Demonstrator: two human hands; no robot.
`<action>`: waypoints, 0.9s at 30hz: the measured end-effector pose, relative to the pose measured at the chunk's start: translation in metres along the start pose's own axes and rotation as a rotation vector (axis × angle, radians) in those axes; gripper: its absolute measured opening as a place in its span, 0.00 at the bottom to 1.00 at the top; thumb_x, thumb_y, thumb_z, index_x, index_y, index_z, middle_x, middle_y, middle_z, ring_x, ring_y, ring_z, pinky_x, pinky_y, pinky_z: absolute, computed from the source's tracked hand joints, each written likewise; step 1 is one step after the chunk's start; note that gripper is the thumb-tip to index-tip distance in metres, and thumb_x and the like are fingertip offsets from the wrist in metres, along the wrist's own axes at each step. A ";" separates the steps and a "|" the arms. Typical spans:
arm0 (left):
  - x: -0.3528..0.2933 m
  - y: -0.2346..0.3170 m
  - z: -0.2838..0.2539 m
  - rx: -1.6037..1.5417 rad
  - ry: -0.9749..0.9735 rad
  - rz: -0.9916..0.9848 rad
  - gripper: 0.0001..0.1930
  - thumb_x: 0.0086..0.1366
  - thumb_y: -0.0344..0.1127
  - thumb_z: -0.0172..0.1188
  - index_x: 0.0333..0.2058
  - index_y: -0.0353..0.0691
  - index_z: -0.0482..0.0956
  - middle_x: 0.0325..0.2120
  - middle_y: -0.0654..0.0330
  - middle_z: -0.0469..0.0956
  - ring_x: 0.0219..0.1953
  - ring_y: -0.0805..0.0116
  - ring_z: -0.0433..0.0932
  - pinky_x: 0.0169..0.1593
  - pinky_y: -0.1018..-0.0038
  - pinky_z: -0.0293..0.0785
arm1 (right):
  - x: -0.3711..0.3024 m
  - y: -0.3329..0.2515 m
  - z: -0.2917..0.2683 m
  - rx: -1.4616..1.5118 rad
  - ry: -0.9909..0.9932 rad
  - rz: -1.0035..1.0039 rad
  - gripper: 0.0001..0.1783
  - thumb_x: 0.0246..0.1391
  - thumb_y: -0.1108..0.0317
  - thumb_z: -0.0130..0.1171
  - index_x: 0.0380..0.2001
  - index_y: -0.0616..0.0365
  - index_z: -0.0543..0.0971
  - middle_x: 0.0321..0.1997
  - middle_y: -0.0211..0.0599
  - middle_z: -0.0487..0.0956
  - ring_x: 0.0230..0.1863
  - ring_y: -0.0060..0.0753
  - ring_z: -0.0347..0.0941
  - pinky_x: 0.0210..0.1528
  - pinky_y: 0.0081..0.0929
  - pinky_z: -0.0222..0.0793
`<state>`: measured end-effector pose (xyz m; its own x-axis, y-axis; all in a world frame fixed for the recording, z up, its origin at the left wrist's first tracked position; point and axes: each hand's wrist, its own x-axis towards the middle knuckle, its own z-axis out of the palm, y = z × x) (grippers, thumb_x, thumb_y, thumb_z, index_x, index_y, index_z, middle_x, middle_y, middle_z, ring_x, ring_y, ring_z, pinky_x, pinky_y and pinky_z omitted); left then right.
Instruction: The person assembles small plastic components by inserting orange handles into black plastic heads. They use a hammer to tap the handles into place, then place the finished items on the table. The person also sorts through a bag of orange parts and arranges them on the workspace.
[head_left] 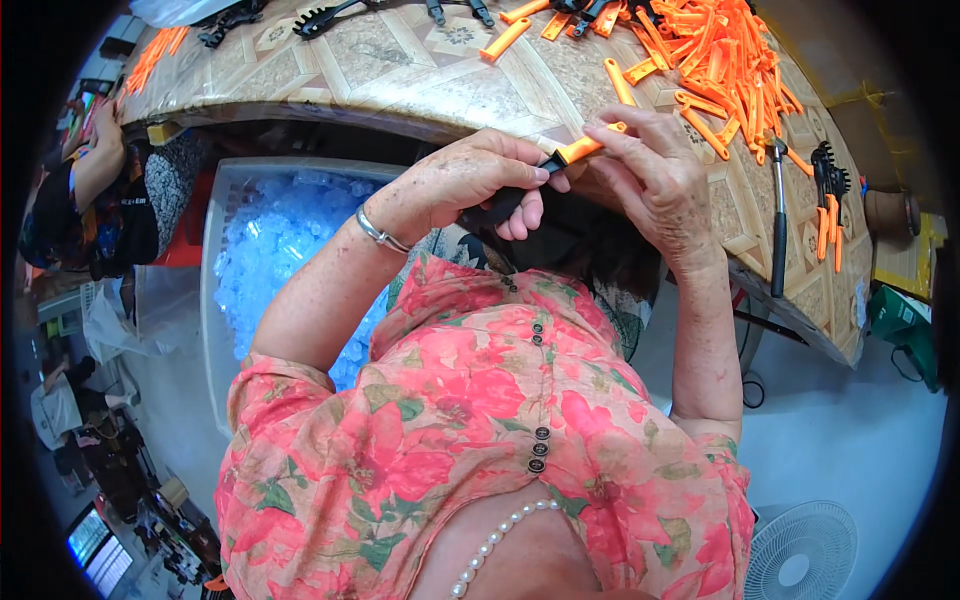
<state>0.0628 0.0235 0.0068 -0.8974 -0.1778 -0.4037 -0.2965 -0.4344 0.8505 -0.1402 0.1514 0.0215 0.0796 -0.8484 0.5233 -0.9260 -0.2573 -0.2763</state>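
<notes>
I see my left hand (470, 180) clenched around a black piece (505, 205), its end poking out toward my right. My right hand (650, 165) pinches an orange handle (585, 150) between thumb and fingertips, and the handle meets the black piece right between both hands, just in front of the table (400, 70) edge. A heap of orange handles (715, 55) lies on the table beyond my right hand, with a hammer (778, 230) beside it and finished tools (828, 200) further right. Below the table stands a bin (215, 250) of clear bits. A silver bracelet (380, 232) circles my left wrist.
</notes>
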 end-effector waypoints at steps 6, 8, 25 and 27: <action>-0.003 0.001 0.002 0.010 0.032 -0.016 0.14 0.69 0.33 0.50 0.46 0.30 0.77 0.19 0.60 0.79 0.18 0.77 0.77 0.24 0.83 0.75 | -0.050 0.031 -0.048 -0.582 0.221 0.313 0.21 0.50 0.66 0.64 0.50 0.50 0.80 0.47 0.37 0.77 0.48 0.43 0.72 0.54 0.39 0.67; -0.002 0.002 0.003 0.003 0.031 -0.025 0.14 0.69 0.33 0.50 0.47 0.29 0.77 0.19 0.60 0.79 0.18 0.77 0.77 0.24 0.83 0.75 | -0.086 0.059 -0.062 -0.759 0.158 0.488 0.22 0.52 0.64 0.63 0.52 0.50 0.78 0.48 0.40 0.76 0.50 0.45 0.72 0.55 0.40 0.67; -0.003 -0.008 0.007 0.009 0.086 0.026 0.16 0.69 0.33 0.49 0.50 0.30 0.76 0.20 0.61 0.79 0.19 0.77 0.77 0.25 0.83 0.75 | -0.076 -0.026 -0.051 0.140 0.019 0.583 0.18 0.65 0.70 0.48 0.56 0.63 0.74 0.41 0.47 0.78 0.40 0.40 0.76 0.46 0.30 0.70; 0.000 -0.005 0.007 0.026 0.083 0.020 0.16 0.69 0.33 0.49 0.50 0.31 0.76 0.20 0.61 0.79 0.19 0.77 0.77 0.25 0.83 0.75 | -0.068 -0.044 -0.039 0.144 -0.003 0.388 0.19 0.63 0.74 0.50 0.56 0.61 0.74 0.40 0.44 0.77 0.39 0.40 0.75 0.45 0.29 0.70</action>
<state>0.0622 0.0323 0.0051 -0.8737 -0.2592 -0.4116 -0.2879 -0.4066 0.8671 -0.1196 0.2389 0.0296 -0.2646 -0.8963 0.3560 -0.8264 0.0205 -0.5626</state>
